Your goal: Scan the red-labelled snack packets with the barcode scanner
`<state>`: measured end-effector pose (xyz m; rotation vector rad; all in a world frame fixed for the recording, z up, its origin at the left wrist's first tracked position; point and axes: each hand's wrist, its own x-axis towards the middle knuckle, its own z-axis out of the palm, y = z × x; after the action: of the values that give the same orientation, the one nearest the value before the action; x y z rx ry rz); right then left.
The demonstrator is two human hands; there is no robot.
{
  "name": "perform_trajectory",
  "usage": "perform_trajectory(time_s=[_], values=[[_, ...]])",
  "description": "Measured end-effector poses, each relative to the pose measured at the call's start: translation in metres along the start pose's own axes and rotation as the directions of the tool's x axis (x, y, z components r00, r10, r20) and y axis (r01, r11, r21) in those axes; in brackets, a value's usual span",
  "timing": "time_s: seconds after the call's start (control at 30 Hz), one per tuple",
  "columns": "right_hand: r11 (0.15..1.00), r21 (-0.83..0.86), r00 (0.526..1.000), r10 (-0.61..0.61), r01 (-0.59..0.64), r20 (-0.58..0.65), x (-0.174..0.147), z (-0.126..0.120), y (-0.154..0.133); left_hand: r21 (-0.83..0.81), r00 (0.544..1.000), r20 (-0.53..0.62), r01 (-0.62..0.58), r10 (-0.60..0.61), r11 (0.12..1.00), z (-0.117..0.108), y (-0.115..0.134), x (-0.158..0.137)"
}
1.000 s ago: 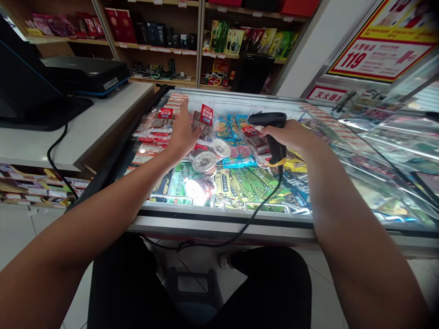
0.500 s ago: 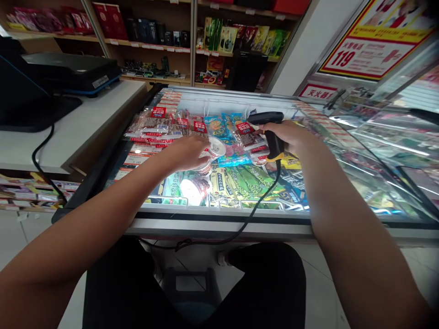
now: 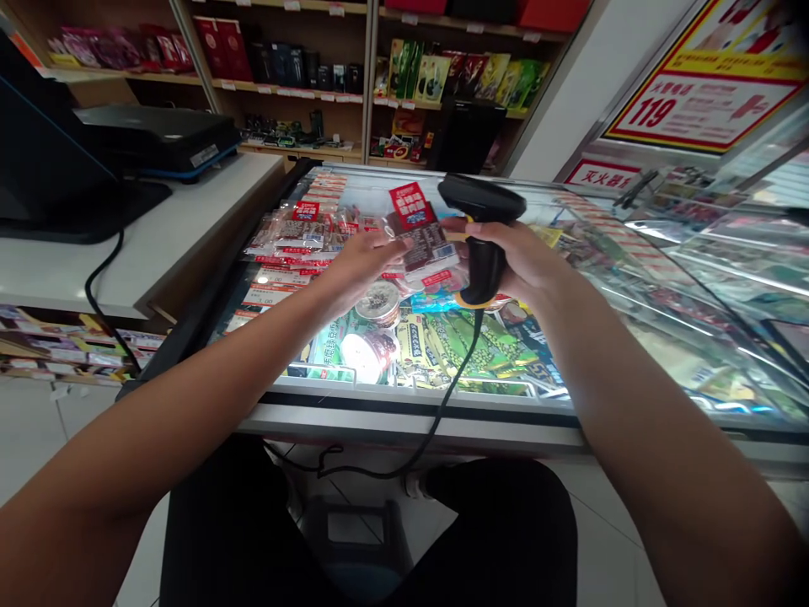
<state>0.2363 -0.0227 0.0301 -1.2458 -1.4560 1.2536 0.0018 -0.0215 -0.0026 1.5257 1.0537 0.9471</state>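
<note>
**Snack packet held up to the scanner over the freezer**

The left hand (image 3: 363,261) is holding a clear snack packet (image 3: 422,232) with a red label, its fingers closed on the packet's left edge. It is lifting the packet above the goods in the freezer (image 3: 404,413), near the middle, probably so that the label is facing the reader. The right hand (image 3: 518,257) is gripping the black barcode scanner (image 3: 481,206), fingers wrapped tightly around the handle. The scanner head is sitting just beside the packet, almost touching it, apparently to read the code. The cable (image 3: 442,413) is hanging over the freezer's near edge. More packets and round tubs (image 3: 377,297) are lying below. A white bench (image 3: 158,236) with a dark machine is standing at the left.
</note>
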Motion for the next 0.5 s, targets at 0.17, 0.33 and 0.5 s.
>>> perform_trajectory(time_s=[0.17,0.33,0.5], values=[[0.998,-0.022,0.998,0.052,-0.051,0.029,-0.002,0.004,0.000,-0.018,0.952,-0.297,-0.082,0.073,0.996,-0.021,-0.003,0.013],[0.990,-0.114,0.991,0.099,-0.088,0.089,-0.007,0.006,-0.001,-0.083,0.906,-0.422,-0.086,0.043,0.993,-0.037,-0.005,0.020],[0.985,-0.153,0.978,0.106,-0.079,0.179,-0.011,0.013,-0.004,-0.153,0.901,-0.434,-0.071,-0.002,0.986,-0.041,-0.009,0.025]])
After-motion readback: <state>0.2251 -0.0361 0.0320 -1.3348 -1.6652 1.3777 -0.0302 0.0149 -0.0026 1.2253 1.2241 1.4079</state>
